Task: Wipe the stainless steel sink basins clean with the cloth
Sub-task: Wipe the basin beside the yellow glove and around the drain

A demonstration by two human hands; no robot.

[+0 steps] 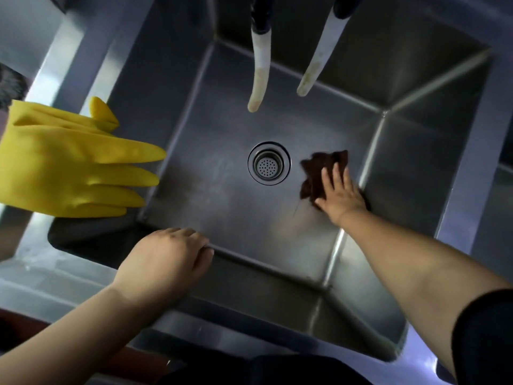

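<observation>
Right hand (340, 190) flat, fingers straight, pressing the dark cloth (319, 173) onto the basin floor (222, 195) just right of the drain strainer (268, 163), near the right wall. Left hand (166, 257) resting on the near rim of the sink (69, 276), fingers curled over the edge, holding nothing else. Judged mid-wipe: floor dull and faintly streaked left of the drain, walls and corners seemingly still to do, any second basin out of sight apart from a sliver at the far right. Above, two pale hose spouts (261, 70) hanging into the basin; on the left bench, a yellow rubber glove (69, 162) draped over the edge. Steel all around, lighting dim and bluish
</observation>
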